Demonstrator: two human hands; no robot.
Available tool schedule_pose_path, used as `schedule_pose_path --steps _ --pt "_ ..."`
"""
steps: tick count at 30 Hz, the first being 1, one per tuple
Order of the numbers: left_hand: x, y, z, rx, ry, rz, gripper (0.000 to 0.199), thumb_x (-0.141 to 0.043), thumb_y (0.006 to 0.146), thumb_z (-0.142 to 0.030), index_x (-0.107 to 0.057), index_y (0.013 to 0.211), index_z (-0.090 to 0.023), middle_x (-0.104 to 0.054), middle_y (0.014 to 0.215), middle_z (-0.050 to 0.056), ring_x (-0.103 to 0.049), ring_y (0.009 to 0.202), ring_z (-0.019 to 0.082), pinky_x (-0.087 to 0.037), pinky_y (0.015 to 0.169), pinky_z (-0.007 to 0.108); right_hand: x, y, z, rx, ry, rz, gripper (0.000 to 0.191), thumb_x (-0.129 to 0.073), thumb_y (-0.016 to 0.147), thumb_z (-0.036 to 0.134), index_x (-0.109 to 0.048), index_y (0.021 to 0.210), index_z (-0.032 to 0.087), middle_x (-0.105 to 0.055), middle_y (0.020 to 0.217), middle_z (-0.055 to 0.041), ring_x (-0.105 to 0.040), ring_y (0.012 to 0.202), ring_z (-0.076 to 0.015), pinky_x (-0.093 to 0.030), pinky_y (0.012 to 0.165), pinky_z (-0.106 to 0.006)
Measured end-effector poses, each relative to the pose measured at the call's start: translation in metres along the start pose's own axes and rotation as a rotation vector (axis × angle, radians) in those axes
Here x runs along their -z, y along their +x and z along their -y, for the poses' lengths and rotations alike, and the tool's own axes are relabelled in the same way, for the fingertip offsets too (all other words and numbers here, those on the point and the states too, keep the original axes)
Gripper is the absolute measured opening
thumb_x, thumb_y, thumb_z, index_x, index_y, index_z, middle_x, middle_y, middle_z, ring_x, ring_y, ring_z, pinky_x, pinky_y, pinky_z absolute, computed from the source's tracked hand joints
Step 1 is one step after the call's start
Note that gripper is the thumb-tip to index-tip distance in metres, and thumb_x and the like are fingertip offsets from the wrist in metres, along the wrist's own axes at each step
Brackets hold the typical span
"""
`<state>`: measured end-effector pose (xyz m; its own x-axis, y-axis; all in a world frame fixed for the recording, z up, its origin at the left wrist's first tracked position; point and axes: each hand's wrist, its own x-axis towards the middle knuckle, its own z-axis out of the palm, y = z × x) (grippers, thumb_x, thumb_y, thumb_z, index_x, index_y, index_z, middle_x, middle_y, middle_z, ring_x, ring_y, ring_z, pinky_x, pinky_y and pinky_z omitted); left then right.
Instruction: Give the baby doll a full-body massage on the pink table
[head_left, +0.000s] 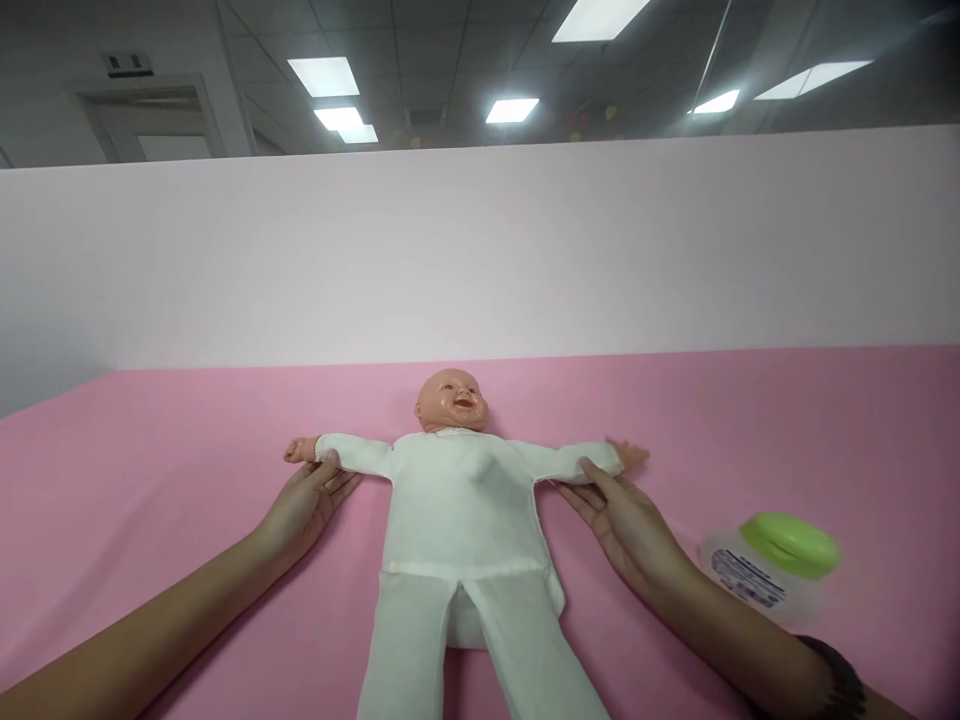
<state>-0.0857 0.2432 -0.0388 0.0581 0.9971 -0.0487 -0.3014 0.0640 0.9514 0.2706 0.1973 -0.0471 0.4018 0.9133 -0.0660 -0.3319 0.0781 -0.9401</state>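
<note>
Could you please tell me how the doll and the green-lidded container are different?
The doll is much larger than the green-lidded container. The doll wears white clothing, while the container has printed text. The left hand and right hand touch the doll; neither holds the container. Both things rest on the pink surface.

Right of doll (465,505), seemingly a bottle (772,568).

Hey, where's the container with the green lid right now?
In the head view, the green-lidded container is at right on the pink surface, beside the right forearm and farther right than the right hand.
</note>
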Motion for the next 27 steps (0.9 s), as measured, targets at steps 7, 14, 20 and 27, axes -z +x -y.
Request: schedule_pose_path --steps 7,14,20,27 --pt "-0.009 -0.018 0.001 -0.195 0.263 0.035 0.056 -0.074 0.087 -0.041 -0.054 0.139 -0.035 -0.055 0.149 0.006 -0.051 0.140 0.027 -0.039 0.119 0.046 -0.002 -0.014 0.002 0.496 -0.394 0.203 0.040 -0.073 0.083 0.038 -0.061 0.120 0.031 -0.069 0.124 -0.0046 -0.063 0.122 -0.0291 -0.050 0.109 -0.053" --pt "-0.015 -0.026 0.003 -0.215 0.379 0.289 0.040 -0.077 0.083 -0.036 -0.070 0.122 -0.028 -0.044 0.158 0.009 -0.041 0.146 0.032 -0.041 0.117 0.045 -0.001 -0.019 0.002 0.616 -0.568 0.292 0.027 -0.064 0.085 0.030 -0.073 0.110 0.031 -0.072 0.121 -0.0027 -0.062 0.123 -0.0297 -0.048 0.111 -0.054" --pt "0.001 0.002 0.003 -0.033 -0.008 -0.045 0.038 -0.065 0.093 -0.030 -0.056 0.129 -0.027 -0.061 0.143 0.008 -0.055 0.136 0.022 -0.045 0.117 0.039 0.006 0.003 0.000 0.105 -0.154 -0.056 0.046 -0.076 0.078 0.050 -0.062 0.114 0.025 -0.070 0.122 -0.0075 -0.066 0.118 -0.0307 -0.056 0.104 -0.047" --pt "-0.002 -0.007 0.001 -0.122 0.135 -0.052 0.058 -0.068 0.092 -0.037 -0.042 0.144 -0.035 -0.060 0.141 0.006 -0.057 0.132 0.024 -0.046 0.114 0.041 -0.001 -0.014 0.003 0.497 -0.452 0.126 0.044 -0.071 0.085 0.040 -0.058 0.126 0.028 -0.067 0.127 -0.0066 -0.063 0.121 -0.0285 -0.053 0.106 -0.049"
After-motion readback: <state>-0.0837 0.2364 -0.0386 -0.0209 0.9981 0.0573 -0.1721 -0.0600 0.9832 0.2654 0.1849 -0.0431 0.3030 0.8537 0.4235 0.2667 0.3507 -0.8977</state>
